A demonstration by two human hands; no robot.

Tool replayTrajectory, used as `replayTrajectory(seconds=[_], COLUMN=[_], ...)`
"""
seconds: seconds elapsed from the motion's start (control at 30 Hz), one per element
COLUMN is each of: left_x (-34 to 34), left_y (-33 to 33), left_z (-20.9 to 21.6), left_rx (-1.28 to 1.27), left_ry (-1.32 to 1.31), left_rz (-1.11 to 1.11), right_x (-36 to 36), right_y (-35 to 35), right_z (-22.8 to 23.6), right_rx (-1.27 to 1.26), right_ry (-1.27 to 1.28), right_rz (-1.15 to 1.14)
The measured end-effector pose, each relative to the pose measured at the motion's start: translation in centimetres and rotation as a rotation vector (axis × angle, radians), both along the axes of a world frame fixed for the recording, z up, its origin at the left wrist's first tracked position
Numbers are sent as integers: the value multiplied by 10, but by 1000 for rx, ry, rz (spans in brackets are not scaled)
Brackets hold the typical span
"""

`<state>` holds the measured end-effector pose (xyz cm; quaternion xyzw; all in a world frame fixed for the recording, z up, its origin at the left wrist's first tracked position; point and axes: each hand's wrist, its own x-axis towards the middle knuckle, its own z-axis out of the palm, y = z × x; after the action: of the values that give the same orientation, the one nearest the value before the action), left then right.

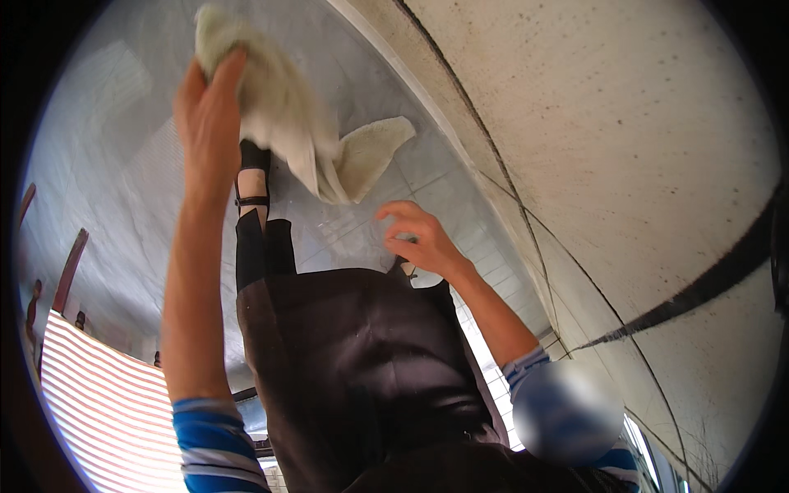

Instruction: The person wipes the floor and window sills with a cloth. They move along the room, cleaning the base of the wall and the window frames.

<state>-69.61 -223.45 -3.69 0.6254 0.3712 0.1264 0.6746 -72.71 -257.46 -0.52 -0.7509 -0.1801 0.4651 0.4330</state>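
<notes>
A pale, off-white cloth (283, 103) hangs in loose folds above the floor, smeared a little by motion. My left hand (207, 123) grips its upper end, thumb and fingers closed over the fabric. The cloth's lower corner spreads out to the right, toward my right hand (417, 237). That hand is apart from the cloth, its fingers loosely curled with a gap to the thumb, and nothing shows in it.
A pale, speckled wall (616, 107) with dark joint lines and a black band rises on the right. Below lies a grey, shiny tiled floor (345, 246). My black shoe (253, 185) stands under the cloth. At lower left are a bright striped surface (107, 403) and wooden posts (70, 267).
</notes>
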Motion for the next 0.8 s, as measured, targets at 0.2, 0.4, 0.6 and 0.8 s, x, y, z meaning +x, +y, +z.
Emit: replayTrajectory(seconds=[0.2, 0.4, 0.6, 0.8], left_x=[121, 143, 54, -59], left_y=[-3, -74, -245, -429], left_z=[-159, -213, -178, -179], left_rx=[945, 708, 941, 569], left_ry=[114, 439, 296, 161], left_rz=[214, -212, -485, -823], right_x=[-79, -151, -164, -183], right_y=[-44, -84, -99, -123], right_z=[41, 33, 14, 12], right_rx=[-102, -287, -415, -318], right_ry=[414, 644, 602, 342], right_rz=[-265, -491, -496, -370])
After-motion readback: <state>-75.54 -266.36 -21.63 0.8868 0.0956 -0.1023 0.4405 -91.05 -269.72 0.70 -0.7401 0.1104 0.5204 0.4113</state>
